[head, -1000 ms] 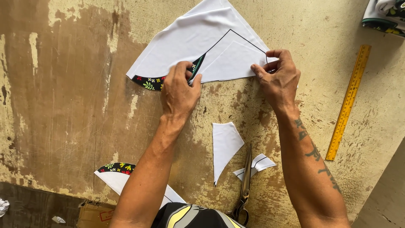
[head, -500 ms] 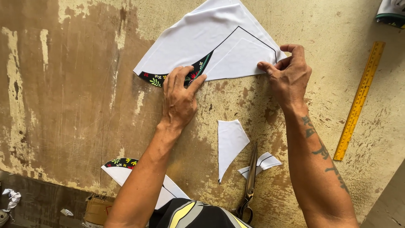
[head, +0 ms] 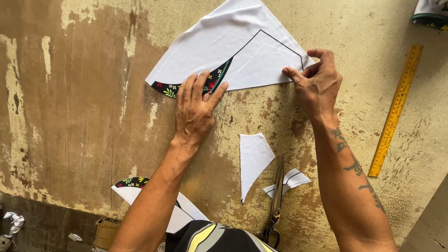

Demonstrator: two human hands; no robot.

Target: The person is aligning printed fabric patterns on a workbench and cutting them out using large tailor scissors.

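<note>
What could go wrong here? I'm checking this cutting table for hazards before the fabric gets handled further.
1. The scissors lie between the forearms near the table's front edge; an arm drawn back could knock them off or catch the blades.
2. The white fabric piece is pinned only by the left hand and the right hand at its lower edge, so the far part could shift or crease.
3. The loose offcut might get swept away.

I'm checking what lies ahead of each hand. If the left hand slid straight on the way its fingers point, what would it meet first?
The left hand points up and slightly right, fingertips already on the black floral strip. Straight on, it would cross onto the white fabric piece, probably reaching its drawn black line next.
</note>
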